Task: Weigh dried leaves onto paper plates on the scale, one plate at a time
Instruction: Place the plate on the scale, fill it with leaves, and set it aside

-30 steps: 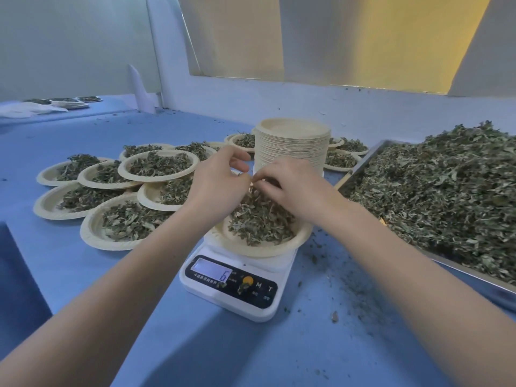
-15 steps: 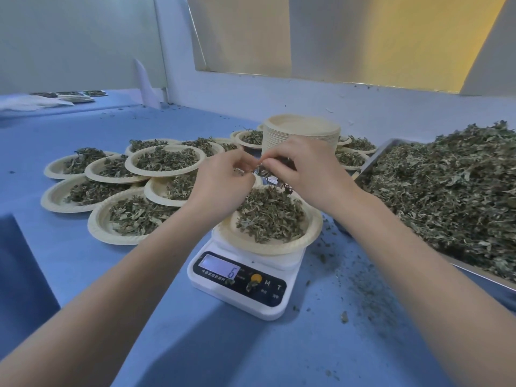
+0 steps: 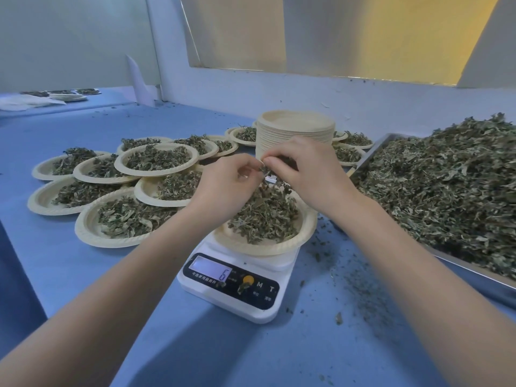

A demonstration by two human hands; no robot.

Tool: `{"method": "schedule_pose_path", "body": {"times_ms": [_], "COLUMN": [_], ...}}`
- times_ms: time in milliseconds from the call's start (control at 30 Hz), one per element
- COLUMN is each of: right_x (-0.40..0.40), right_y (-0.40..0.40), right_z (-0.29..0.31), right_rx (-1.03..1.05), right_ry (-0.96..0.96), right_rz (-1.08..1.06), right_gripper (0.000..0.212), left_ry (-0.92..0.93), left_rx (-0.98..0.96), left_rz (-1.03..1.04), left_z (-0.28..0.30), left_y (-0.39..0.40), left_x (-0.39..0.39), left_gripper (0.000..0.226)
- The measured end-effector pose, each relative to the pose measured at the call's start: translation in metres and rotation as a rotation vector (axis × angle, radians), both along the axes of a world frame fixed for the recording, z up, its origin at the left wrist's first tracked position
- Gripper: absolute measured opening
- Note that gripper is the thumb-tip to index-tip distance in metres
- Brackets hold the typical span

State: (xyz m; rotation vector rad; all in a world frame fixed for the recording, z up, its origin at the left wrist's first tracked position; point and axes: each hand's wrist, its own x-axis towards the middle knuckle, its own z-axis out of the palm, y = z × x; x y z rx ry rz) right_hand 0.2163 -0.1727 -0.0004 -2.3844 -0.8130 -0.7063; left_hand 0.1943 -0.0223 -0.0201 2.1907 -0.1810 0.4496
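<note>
Left hand (image 3: 223, 182) and right hand (image 3: 304, 169) pinch 1 clump of dried leaves (image 3: 266, 172) together above the filled paper plate (image 3: 268, 247) on the scale (image 3: 234, 286), whose display reads 6, tray (image 3: 365, 160) at 3 o'clock.

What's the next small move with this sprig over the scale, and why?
Probably tear the sprig and drop a piece onto the plate: both hands, left and right, pinch it above the plate, and the scale shows 6.
</note>
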Motion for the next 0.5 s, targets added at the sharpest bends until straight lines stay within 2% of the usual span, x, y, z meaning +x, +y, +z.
{"method": "schedule_pose_path", "body": {"times_ms": [167, 367, 500], "right_x": [-0.0005, -0.0017, -0.0026], "right_y": [-0.0052, -0.0058, -0.0047], "right_z": [-0.0055, -0.0068, -0.0069], "right_rx": [0.046, 0.043, 0.035], "right_ry": [-0.015, 0.008, 0.03], "right_rz": [-0.01, 0.001, 0.021], "right_gripper": [0.018, 0.018, 0.019], "left_ry": [-0.015, -0.049, -0.119], "left_rx": [0.038, 0.078, 0.105], "left_rz": [-0.001, 0.062, 0.102], "left_z": [0.0005, -0.001, -0.0044], "left_y": [-0.0049, -0.0034, 0.0009], "left_x": [-0.0006, -0.0007, -0.0023], "left_gripper": [0.016, 0.006, 0.01]}}
